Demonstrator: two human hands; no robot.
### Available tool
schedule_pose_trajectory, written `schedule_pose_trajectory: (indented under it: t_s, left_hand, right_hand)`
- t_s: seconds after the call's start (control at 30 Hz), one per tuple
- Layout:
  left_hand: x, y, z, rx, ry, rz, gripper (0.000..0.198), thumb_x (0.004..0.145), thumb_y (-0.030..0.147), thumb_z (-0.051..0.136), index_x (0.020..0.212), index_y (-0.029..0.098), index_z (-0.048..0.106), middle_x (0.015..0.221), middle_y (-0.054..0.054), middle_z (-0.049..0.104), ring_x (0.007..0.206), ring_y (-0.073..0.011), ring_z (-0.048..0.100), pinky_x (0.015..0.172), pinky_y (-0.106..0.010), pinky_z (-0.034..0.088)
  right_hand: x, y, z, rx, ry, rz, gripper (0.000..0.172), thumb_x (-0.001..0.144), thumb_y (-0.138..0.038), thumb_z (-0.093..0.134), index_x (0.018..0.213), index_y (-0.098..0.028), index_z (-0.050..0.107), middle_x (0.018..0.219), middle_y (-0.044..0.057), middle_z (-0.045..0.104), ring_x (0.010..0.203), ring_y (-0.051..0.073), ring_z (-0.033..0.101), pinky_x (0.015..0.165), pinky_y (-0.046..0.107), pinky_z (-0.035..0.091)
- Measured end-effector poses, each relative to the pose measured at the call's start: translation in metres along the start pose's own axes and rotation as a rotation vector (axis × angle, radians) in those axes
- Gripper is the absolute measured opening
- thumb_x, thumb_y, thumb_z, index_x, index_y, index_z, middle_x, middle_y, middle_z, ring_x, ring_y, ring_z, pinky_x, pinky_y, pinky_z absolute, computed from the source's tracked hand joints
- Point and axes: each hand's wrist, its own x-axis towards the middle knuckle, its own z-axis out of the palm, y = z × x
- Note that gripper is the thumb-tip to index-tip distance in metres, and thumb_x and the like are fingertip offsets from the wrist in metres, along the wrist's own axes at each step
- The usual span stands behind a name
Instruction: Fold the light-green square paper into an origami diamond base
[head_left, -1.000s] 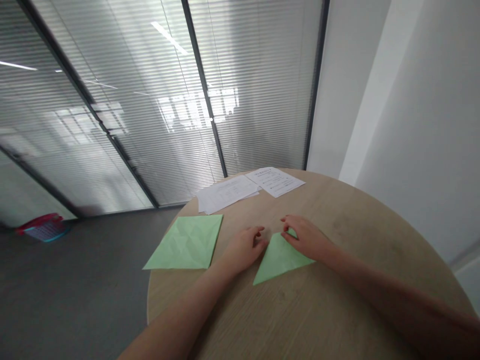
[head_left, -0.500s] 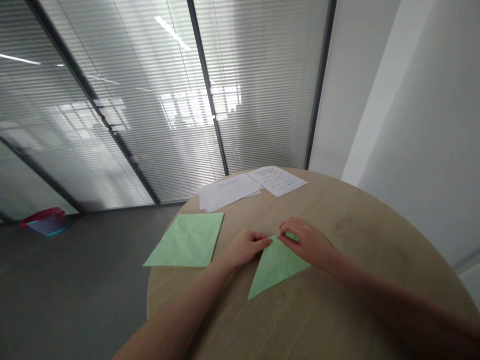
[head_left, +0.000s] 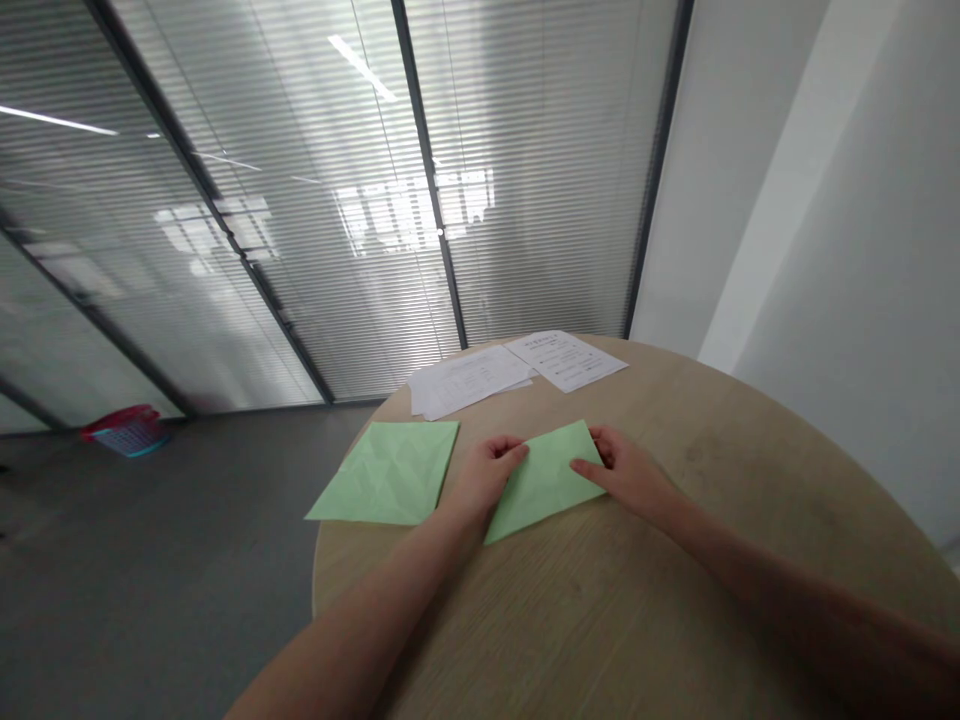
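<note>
Green paper [head_left: 546, 478] between left fingers [head_left: 514, 457] and right fingers [head_left: 591, 470], both pinched closed on edges.

Pale green paper [head_left: 546, 478] — four-sided, nearly flat, held at both sides

Pale light glares in patches through the blinds [head_left: 555, 200]; the worktop [head_left: 637, 620] dims toward the lower right, wide-angle distortion slants the dark frames [head_left: 429, 150], and print on the white sheets [head_left: 566, 360] blurs.

2 hands [head_left: 491, 478] [head_left: 628, 470], 2 green papers [head_left: 388, 474] [head_left: 546, 468], 1 basket [head_left: 129, 434]
</note>
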Motion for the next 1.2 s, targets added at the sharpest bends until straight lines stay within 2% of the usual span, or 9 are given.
schedule_pose_trajectory:
  t_s: [0.2, 0.3, 0.4, 0.5, 0.77, 0.9, 1.03, 1.13, 1.2]
  left_hand:
    - [0.000, 0.001, 0.000, -0.012, -0.008, -0.071, 0.040, 0.076, 0.053, 0.075, 0.090, 0.015, 0.074, 0.063, 0.003, 0.054, 0.052, -0.0093, 0.042, 0.049, -0.023, 0.028]
    - [-0.001, 0.001, 0.001, -0.060, -0.001, -0.112, 0.044, 0.074, 0.054, 0.077, 0.092, 0.015, 0.073, 0.066, 0.003, 0.055, 0.055, -0.0096, 0.046, 0.052, -0.023, 0.031]
    - [0.000, 0.000, 0.000, -0.112, -0.011, -0.139, 0.048, 0.072, 0.054, 0.079, 0.097, 0.014, 0.074, 0.067, 0.002, 0.057, 0.057, -0.0101, 0.049, 0.053, -0.023, 0.032]
    - [0.001, -0.002, -0.001, -0.135, -0.020, -0.128, 0.051, 0.070, 0.050, 0.081, 0.105, 0.014, 0.075, 0.063, 0.004, 0.053, 0.052, -0.0088, 0.044, 0.051, -0.022, 0.026]
    - [0.003, -0.004, -0.002, -0.150, 0.009, -0.076, 0.045, 0.071, 0.043, 0.076, 0.107, 0.016, 0.076, 0.054, 0.007, 0.044, 0.046, -0.0079, 0.036, 0.047, -0.023, 0.019]
    - [0.001, 0.001, -0.002, -0.174, 0.026, -0.076, 0.041, 0.071, 0.045, 0.077, 0.099, 0.015, 0.078, 0.056, 0.004, 0.052, 0.049, -0.0096, 0.042, 0.049, -0.023, 0.025]
    - [0.001, 0.004, -0.003, -0.153, -0.011, -0.015, 0.038, 0.068, 0.042, 0.082, 0.094, 0.015, 0.078, 0.075, -0.002, 0.069, 0.063, -0.0123, 0.054, 0.060, -0.024, 0.039]
    - [0.002, 0.003, -0.005, -0.088, -0.016, 0.005, 0.034, 0.070, 0.037, 0.080, 0.095, 0.015, 0.078, 0.080, -0.003, 0.071, 0.067, -0.0134, 0.055, 0.064, -0.025, 0.041]
    - [0.003, 0.002, -0.005, -0.042, -0.011, 0.034, 0.032, 0.072, 0.036, 0.077, 0.096, 0.015, 0.078, 0.083, -0.004, 0.072, 0.071, -0.0144, 0.057, 0.067, -0.025, 0.042]
  right_hand:
    - [-0.008, -0.006, 0.001, -0.205, 0.088, -0.146, 0.018, 0.091, -0.032, 0.061, 0.107, -0.023, 0.060, 0.100, 0.006, 0.071, 0.089, 0.021, 0.068, 0.079, 0.035, 0.057]
    - [-0.012, -0.013, -0.003, -0.368, 0.090, -0.278, 0.010, 0.091, -0.027, 0.057, 0.097, -0.022, 0.063, 0.092, 0.005, 0.068, 0.084, 0.020, 0.065, 0.078, 0.034, 0.055]
    - [-0.015, -0.017, -0.006, -0.462, 0.027, -0.456, 0.019, 0.088, -0.014, 0.051, 0.096, -0.022, 0.065, 0.098, 0.006, 0.068, 0.093, 0.020, 0.065, 0.087, 0.034, 0.054]
    - [-0.017, -0.019, -0.008, -0.504, -0.035, -0.567, 0.028, 0.086, -0.007, 0.047, 0.096, -0.023, 0.068, 0.105, 0.007, 0.068, 0.100, 0.019, 0.065, 0.093, 0.033, 0.053]
    - [-0.021, -0.020, -0.006, -0.582, -0.086, -0.627, 0.032, 0.091, -0.010, 0.049, 0.104, -0.026, 0.074, 0.111, 0.007, 0.068, 0.102, 0.018, 0.067, 0.092, 0.031, 0.054]
    - [-0.023, -0.021, -0.005, -0.590, -0.119, -0.625, 0.035, 0.090, -0.009, 0.050, 0.107, -0.027, 0.074, 0.109, 0.007, 0.068, 0.103, 0.018, 0.066, 0.094, 0.031, 0.054]
    - [-0.024, -0.024, -0.004, -0.609, -0.143, -0.634, 0.033, 0.092, -0.012, 0.051, 0.109, -0.027, 0.074, 0.108, 0.007, 0.068, 0.100, 0.017, 0.067, 0.091, 0.030, 0.054]
    - [-0.027, -0.027, -0.004, -0.627, -0.170, -0.642, 0.025, 0.095, -0.020, 0.057, 0.110, -0.028, 0.075, 0.113, 0.008, 0.067, 0.100, 0.019, 0.066, 0.091, 0.032, 0.054]
    - [-0.029, -0.029, -0.003, -0.608, -0.203, -0.626, 0.021, 0.093, -0.031, 0.065, 0.111, -0.028, 0.075, 0.123, 0.010, 0.065, 0.108, 0.022, 0.065, 0.098, 0.037, 0.053]
